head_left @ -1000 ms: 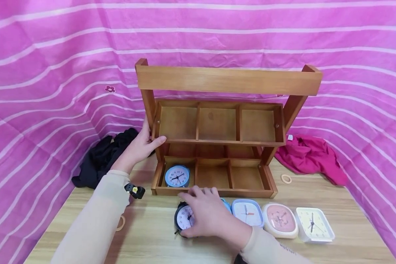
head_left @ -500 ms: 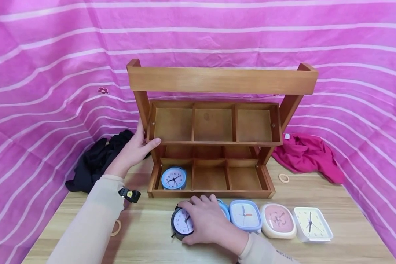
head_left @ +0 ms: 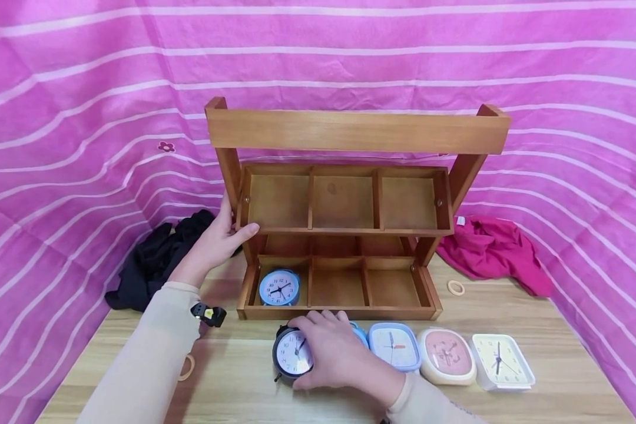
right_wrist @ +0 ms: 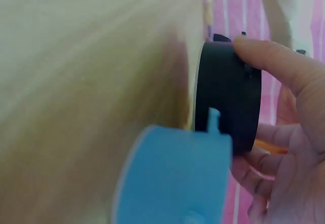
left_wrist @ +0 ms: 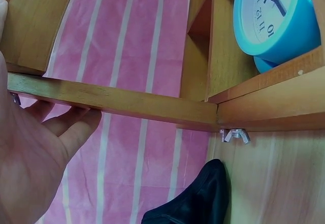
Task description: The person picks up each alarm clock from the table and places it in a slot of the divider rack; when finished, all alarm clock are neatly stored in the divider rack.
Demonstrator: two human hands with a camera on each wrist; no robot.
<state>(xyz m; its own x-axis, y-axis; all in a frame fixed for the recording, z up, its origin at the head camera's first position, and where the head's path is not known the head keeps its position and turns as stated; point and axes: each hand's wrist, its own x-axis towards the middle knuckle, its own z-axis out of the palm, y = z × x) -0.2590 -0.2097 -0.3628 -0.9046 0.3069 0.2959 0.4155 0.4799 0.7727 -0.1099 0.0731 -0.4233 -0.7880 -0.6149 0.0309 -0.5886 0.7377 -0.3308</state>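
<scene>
My right hand (head_left: 331,353) holds a black round alarm clock (head_left: 292,356) with a white dial, thumb on one side and fingers on the other. In the right wrist view its black side (right_wrist: 226,97) shows between thumb and fingers, close behind a bright blue clock (right_wrist: 172,178). My left hand (head_left: 217,238) grips the left upright of a wooden two-tier rack (head_left: 357,132), the thumb in front and the fingers behind. A light-blue round alarm clock (head_left: 279,287) sits in the rack's lower left compartment.
Right of my right hand stand a pale blue square clock (head_left: 394,347), a pink-faced clock (head_left: 447,356) and a white square clock (head_left: 502,362). Wooden rings (head_left: 456,287) lie on the table. Black cloth (head_left: 156,262) is at left, magenta cloth (head_left: 495,253) at right.
The rack and clocks appear slightly further left in the head view than a second ago. Both hands keep their hold on the rack and the black clock.
</scene>
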